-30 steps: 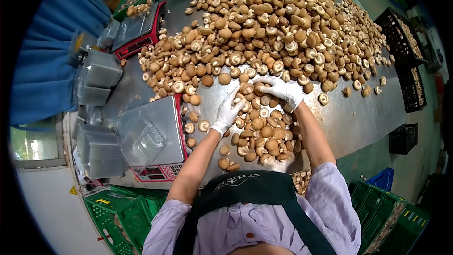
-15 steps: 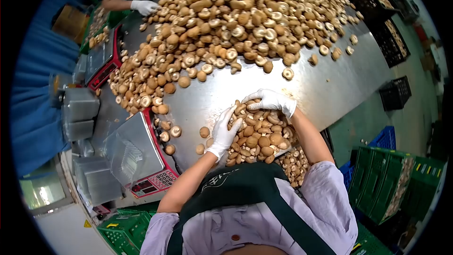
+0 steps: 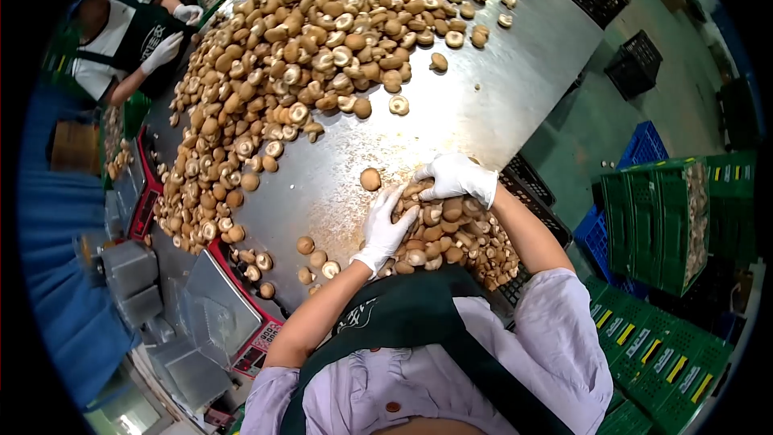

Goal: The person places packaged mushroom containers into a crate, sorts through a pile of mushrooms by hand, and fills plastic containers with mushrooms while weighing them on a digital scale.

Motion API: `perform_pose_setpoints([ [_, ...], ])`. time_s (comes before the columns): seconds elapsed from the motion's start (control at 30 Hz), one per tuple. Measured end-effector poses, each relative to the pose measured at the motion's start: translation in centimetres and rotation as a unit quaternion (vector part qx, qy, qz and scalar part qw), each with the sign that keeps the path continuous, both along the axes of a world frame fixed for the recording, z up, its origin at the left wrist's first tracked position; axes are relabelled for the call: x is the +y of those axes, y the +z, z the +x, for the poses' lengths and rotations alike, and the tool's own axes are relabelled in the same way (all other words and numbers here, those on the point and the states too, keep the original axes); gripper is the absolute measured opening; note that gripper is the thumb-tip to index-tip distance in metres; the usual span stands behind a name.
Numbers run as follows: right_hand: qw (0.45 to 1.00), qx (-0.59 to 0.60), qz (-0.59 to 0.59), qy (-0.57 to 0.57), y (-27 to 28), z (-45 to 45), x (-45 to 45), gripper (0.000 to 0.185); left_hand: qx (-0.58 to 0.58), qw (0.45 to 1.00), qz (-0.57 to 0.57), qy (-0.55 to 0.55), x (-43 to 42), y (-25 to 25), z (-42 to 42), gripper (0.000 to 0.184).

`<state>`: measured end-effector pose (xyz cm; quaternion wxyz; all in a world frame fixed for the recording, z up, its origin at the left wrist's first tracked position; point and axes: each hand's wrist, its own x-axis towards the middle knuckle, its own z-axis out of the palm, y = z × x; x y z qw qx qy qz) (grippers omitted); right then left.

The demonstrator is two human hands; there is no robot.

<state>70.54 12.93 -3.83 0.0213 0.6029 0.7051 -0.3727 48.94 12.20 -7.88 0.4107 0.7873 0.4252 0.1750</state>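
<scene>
My left hand [image 3: 388, 229], in a white glove, lies against the left side of a smaller heap of brown shiitake mushrooms [image 3: 452, 232]. Its fingers and thumb are apart. Across the far side of the same heap curves my right hand [image 3: 457, 179], also gloved, with its fingers spread on the caps. The heap runs down over the front edge of the metal table [image 3: 523, 72] beside my apron, towards a dark crate [image 3: 509, 283] that is mostly hidden. A single mushroom [image 3: 370, 179] sits just beyond my left fingertips.
A large mushroom pile [image 3: 322, 40] covers the table's far side. Red-framed scales [image 3: 229, 306] and clear plastic boxes [image 3: 189, 370] stand at left. Green crates [image 3: 652, 225] are stacked at right. Across the table a co-worker's gloved hand [image 3: 163, 51] is raised.
The smaller heap has come closer to my body and lower over the edge, baring crumb-strewn metal. My view has turned right. The co-worker's hands have left the large pile.
</scene>
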Motion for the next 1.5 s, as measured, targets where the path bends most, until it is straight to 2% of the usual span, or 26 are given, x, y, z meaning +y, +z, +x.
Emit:
perform_pose_setpoints([
  [0.17, 0.998, 0.040, -0.019, -0.036, 0.5, 2.5, -3.5, 0.047, 0.011, 1.000, -0.013, -0.027, -2.2, 0.3, 2.8, 0.053],
  [0.3, 0.997, 0.028, -0.028, -0.063, 1.0, 4.2, -7.1, 0.041, 0.007, 0.992, -0.033, -0.118, -4.2, 0.6, 4.5, 0.060],
  [0.33, 0.990, 0.073, -0.066, -0.100, 1.5, 4.7, -8.3, 0.042, 0.006, 0.986, -0.036, -0.162, -4.7, 0.3, 4.7, 0.066],
  [0.4, 0.974, 0.169, -0.060, -0.136, 1.6, 6.0, -10.6, 0.044, -0.048, 0.970, -0.095, -0.217, -5.7, 0.4, 5.5, 0.073],
  [0.43, 0.969, 0.181, -0.081, -0.148, 1.4, 6.8, -11.6, 0.044, -0.082, 0.951, -0.119, -0.274, -5.7, 0.3, 5.7, 0.075],
  [0.47, 0.962, 0.194, -0.103, -0.161, 1.2, 7.7, -12.6, 0.044, -0.118, 0.940, -0.131, -0.292, -5.7, 1.0, 6.0, 0.067],
  [0.53, 0.969, 0.142, -0.123, -0.162, 0.7, 9.4, -14.7, 0.039, -0.100, 0.913, -0.228, -0.324, -4.9, 2.7, 5.5, 0.056],
  [0.6, 0.966, 0.045, -0.165, -0.195, 0.3, 10.7, -16.7, 0.039, -0.100, 0.933, -0.134, -0.318, -3.5, 3.5, 3.6, 0.046],
  [0.63, 0.954, 0.040, -0.171, -0.243, 0.2, 11.1, -17.3, 0.038, -0.121, 0.950, -0.160, -0.238, -2.9, 4.2, 2.2, 0.037],
  [0.67, 0.940, 0.036, -0.177, -0.290, 0.1, 11.4, -17.9, 0.037, -0.080, 0.977, -0.048, -0.194, -1.7, 3.3, -0.2, 0.038],
  [0.7, 0.923, 0.066, -0.139, -0.352, 0.0, 11.4, -18.4, 0.035, -0.060, 0.990, -0.001, -0.125, -0.6, 5.2, -2.0, 0.034],
  [0.73, 0.923, 0.068, -0.138, -0.354, 0.3, 11.1, -18.4, 0.035, -0.040, 0.994, 0.089, -0.041, 0.0, 5.0, -5.0, 0.032],
  [0.8, 0.887, 0.081, 0.019, -0.454, 1.0, 10.2, -17.6, 0.031, 0.050, 0.979, 0.152, 0.122, 0.6, 5.0, -10.7, 0.034],
  [0.83, 0.881, 0.088, 0.028, -0.463, 0.7, 10.2, -17.1, 0.029, 0.081, 0.969, 0.155, 0.172, 0.1, 4.3, -14.0, 0.038],
  [0.87, 0.882, 0.080, 0.110, -0.451, 0.8, 9.6, -16.4, 0.030, 0.112, 0.955, 0.159, 0.223, -1.0, 3.4, -16.8, 0.042],
  [0.93, 0.861, 0.112, 0.240, -0.434, -0.9, 8.6, -14.8, 0.030, 0.122, 0.946, 0.171, 0.249, -4.3, 2.4, -20.6, 0.054],
  [1.0, 0.851, 0.125, 0.220, -0.461, -1.0, 7.2, -12.6, 0.029, 0.179, 0.932, 0.134, 0.286, -8.3, 0.6, -22.5, 0.064],
  [1.07, 0.838, 0.164, 0.254, -0.454, -2.9, 5.7, -10.2, 0.028, 0.150, 0.939, 0.106, 0.291, -11.4, -2.1, -23.6, 0.073],
  [1.13, 0.836, 0.172, 0.300, -0.425, -4.6, 3.8, -7.8, 0.030, 0.149, 0.940, 0.124, 0.281, -13.1, -4.6, -24.7, 0.081],
  [1.2, 0.849, 0.109, 0.373, -0.360, -7.3, 1.8, -5.6, 0.035, 0.133, 0.953, 0.116, 0.248, -12.6, -3.7, -23.5, 0.089],
  [1.27, 0.854, 0.103, 0.384, -0.334, -8.5, -0.3, -3.9, 0.042, 0.103, 0.976, 0.084, 0.174, -11.3, -2.4, -22.3, 0.099],
  [1.33, 0.858, 0.124, 0.389, -0.312, -8.4, -3.1, -2.1, 0.046, 0.082, 0.982, 0.088, 0.144, -10.6, -3.5, -22.2, 0.104],
  [1.37, 0.861, 0.169, 0.373, -0.301, -8.3, -4.5, -1.2, 0.049, 0.093, 0.981, 0.113, 0.129, -10.2, -3.4, -22.0, 0.105],
  [1.4, 0.878, 0.151, 0.369, -0.264, -8.8, -5.8, -0.3, 0.050, 0.105, 0.979, 0.136, 0.113, -9.7, -3.3, -21.8, 0.107],
  [1.5, 0.892, 0.242, 0.334, -0.185, -9.1, -10.6, 2.5, 0.051, 0.088, 0.986, 0.114, 0.085, -8.6, -3.2, -21.1, 0.108],
])
